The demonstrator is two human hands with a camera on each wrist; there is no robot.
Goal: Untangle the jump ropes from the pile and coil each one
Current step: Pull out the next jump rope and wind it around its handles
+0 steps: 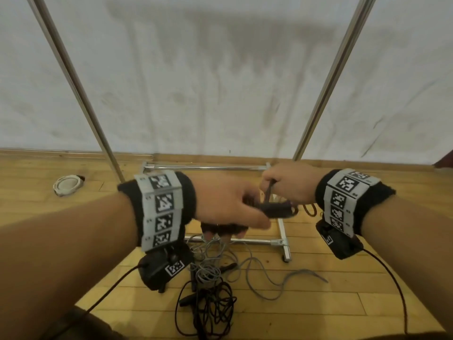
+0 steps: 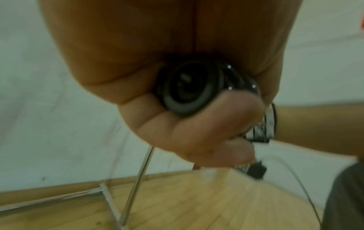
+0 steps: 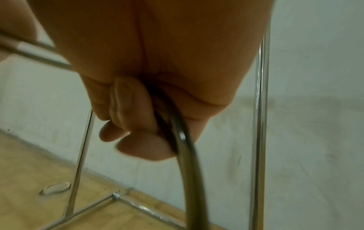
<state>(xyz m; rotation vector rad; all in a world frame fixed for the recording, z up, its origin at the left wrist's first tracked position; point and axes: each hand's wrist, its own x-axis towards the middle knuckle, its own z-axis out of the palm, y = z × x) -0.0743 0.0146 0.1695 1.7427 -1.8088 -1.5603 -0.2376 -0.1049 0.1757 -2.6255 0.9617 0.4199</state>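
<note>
Both hands meet at mid height above the floor in the head view. My left hand [image 1: 228, 204] grips a black jump rope handle bundle [image 1: 277, 209]; the left wrist view shows the handle's round end [image 2: 187, 91] inside the curled fingers [image 2: 197, 132], with rope turns beside it. My right hand [image 1: 289, 182] pinches a dark rope strand [image 1: 269, 192] just above that bundle, and its fingers [image 3: 138, 124] curl round the dark rope [image 3: 183, 140], which hangs down. Below on the floor lies a tangled pile: a grey rope [image 1: 247, 266] and a black rope [image 1: 213, 310] with black handles.
A chrome rack stands in front: two slanted uprights [image 1: 73, 89] [image 1: 331, 77] and base bars [image 1: 284, 231] on the wooden floor against a white wall. A white round fitting [image 1: 67, 185] sits on the floor at the left. Wrist camera cables trail from both arms.
</note>
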